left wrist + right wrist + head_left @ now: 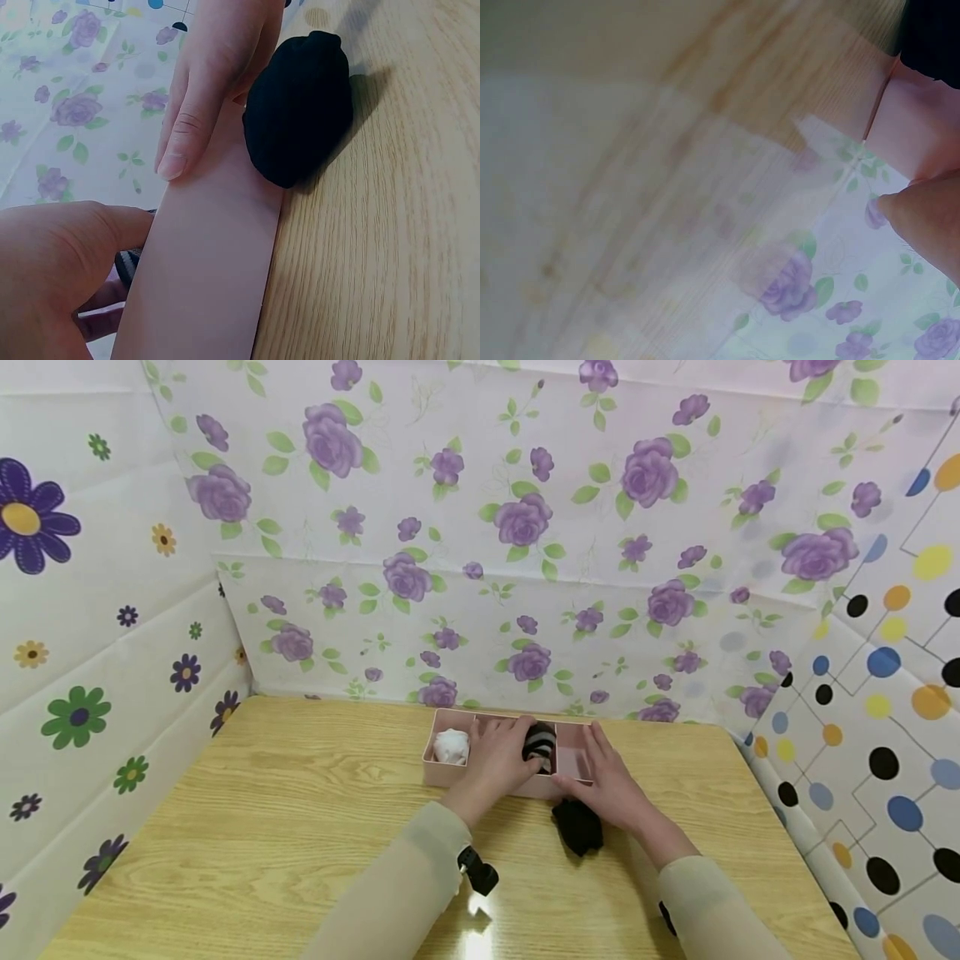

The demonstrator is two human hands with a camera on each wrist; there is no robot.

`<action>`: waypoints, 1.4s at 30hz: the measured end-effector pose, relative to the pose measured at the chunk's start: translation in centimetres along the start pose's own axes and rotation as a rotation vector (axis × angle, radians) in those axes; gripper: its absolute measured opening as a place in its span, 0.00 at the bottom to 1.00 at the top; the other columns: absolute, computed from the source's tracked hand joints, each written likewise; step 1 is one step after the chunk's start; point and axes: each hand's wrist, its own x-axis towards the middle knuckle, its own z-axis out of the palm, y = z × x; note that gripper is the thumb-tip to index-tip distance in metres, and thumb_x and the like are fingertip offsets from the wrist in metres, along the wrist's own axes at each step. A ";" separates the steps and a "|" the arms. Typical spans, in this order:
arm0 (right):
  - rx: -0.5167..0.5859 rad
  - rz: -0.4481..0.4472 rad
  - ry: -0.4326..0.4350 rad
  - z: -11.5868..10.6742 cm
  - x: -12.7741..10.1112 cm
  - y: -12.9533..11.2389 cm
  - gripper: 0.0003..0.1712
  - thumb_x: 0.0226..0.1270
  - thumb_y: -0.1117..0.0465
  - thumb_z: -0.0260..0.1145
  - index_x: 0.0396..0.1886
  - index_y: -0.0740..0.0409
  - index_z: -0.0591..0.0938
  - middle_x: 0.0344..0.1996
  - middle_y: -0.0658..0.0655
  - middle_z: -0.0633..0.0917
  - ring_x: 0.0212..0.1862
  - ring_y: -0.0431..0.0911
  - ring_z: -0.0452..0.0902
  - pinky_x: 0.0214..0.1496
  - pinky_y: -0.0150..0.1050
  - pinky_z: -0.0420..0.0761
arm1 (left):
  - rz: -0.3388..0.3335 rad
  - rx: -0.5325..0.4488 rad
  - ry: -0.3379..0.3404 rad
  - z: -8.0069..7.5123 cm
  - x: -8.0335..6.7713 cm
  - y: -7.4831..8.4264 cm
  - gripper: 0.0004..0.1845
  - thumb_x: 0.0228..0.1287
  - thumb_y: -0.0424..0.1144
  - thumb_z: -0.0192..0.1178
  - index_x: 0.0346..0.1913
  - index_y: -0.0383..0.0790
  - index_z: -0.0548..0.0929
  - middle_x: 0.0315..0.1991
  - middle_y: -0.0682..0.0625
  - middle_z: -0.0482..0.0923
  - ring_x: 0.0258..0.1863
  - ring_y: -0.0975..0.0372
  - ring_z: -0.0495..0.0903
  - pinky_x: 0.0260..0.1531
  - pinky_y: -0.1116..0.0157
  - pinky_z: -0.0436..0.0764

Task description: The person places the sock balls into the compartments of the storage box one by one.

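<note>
A pink divided box [532, 787] stands near the table's back edge. In its left compartment lies a white bundled sock [452, 747]. A black-and-grey striped sock bundle [542, 743] sits in the middle compartment, partly hidden by my left hand [498, 758], whose thumb and fingers hold it from either side. My right hand [611, 785] grips the box's right end, thumb on the front rim and fingers toward the back. Nothing shows in the right compartment. A black sock bundle [577, 827] lies on the table just in front of the box, beside my right hand.
The wooden table [300, 827] has flower-printed cloth [480, 635] behind it. More patterned sheets hang at left and right. A black strap and device [477, 870] sit on my left wrist.
</note>
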 end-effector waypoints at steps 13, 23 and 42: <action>0.000 -0.003 0.000 -0.1 0.0 -0.1 0.66 0.80 0.32 0.66 0.92 0.58 0.38 0.90 0.62 0.32 0.87 0.73 0.35 0.81 0.77 0.53 | 0.010 -0.008 -0.003 0.0 0.0 -0.1 0.33 0.75 0.59 0.72 0.77 0.56 0.78 0.72 0.50 0.80 0.74 0.48 0.74 0.81 0.32 0.55; -0.005 -0.002 -0.001 0.0 0.1 0.0 0.66 0.80 0.31 0.66 0.92 0.58 0.38 0.90 0.62 0.32 0.87 0.74 0.35 0.81 0.77 0.54 | 0.037 -0.008 0.027 -0.2 -0.2 -0.4 0.31 0.76 0.59 0.71 0.76 0.55 0.80 0.72 0.49 0.80 0.75 0.48 0.73 0.81 0.33 0.56; -0.011 -0.019 0.004 0.1 0.2 0.3 0.66 0.80 0.31 0.66 0.92 0.59 0.39 0.90 0.63 0.34 0.87 0.72 0.36 0.81 0.77 0.53 | 0.048 -0.109 0.119 -1.7 -2.6 -3.0 0.33 0.76 0.55 0.72 0.77 0.47 0.79 0.77 0.43 0.74 0.78 0.46 0.71 0.79 0.34 0.58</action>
